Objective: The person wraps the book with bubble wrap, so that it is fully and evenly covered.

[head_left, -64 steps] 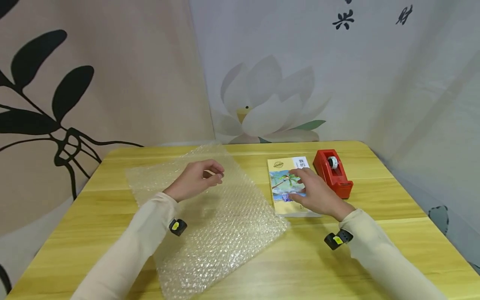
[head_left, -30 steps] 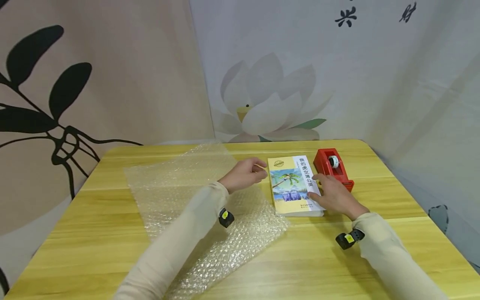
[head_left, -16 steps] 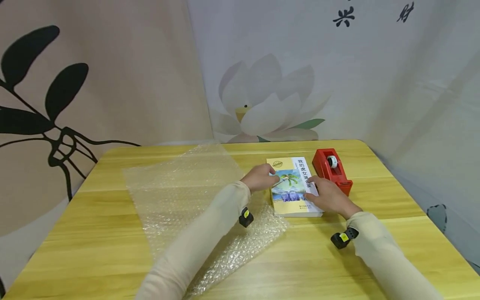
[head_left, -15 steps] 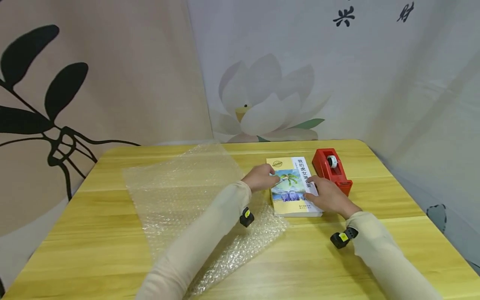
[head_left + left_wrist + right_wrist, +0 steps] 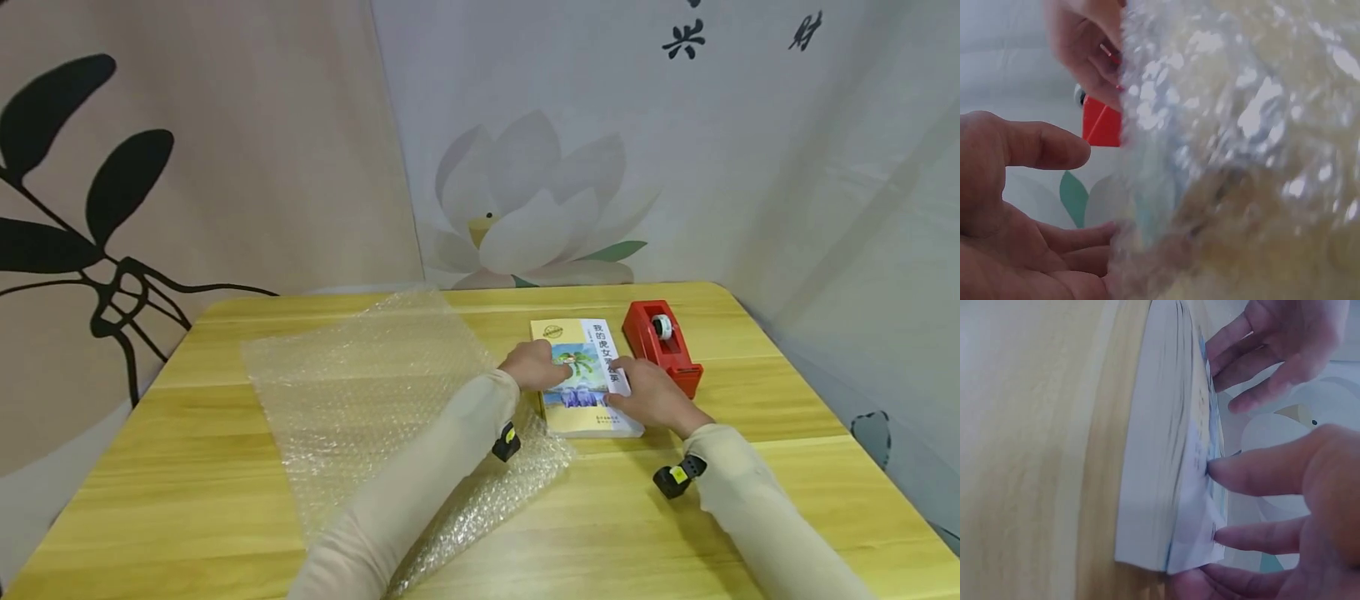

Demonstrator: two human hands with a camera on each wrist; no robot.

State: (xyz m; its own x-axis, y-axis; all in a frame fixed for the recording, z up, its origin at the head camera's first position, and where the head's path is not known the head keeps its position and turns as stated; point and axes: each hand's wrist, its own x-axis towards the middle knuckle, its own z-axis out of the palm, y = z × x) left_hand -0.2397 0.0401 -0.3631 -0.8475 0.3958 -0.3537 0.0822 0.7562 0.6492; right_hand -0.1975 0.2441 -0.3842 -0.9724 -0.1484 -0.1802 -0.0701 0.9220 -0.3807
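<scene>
Right hand: (image 5: 656,398) at the right edge of the book, thumb and fingers spread, thumb tip on the cover and other fingertips at the edge; whether it grips cannot be told.
Left hand: (image 5: 534,367) at the book's left edge, thumb over the cover in the head view; the left wrist view shows thumb and fingers well apart, the finger ends partly hidden.
Book: a thick yellow paperback with a palm-tree picture and a white title strip (image 5: 581,398), lying face up on the table between the two hands.
Bubble wrap: a clear, glossy plastic sheet (image 5: 375,392) spread flat left of the book, under the left forearm; its right corner lies near the book's lower left corner.
Tape dispenser: a red, blocky one with a white roll (image 5: 663,346), just beyond the right hand.
Sleeves: cream cloth (image 5: 757,492), a small black-and-yellow wrist camera (image 5: 678,477) at each cuff.
Table: yellow, wood-grained top (image 5: 172,442).
Backdrop: pale hanging cloth (image 5: 285,150) printed with a white lotus and dark leaves.
</scene>
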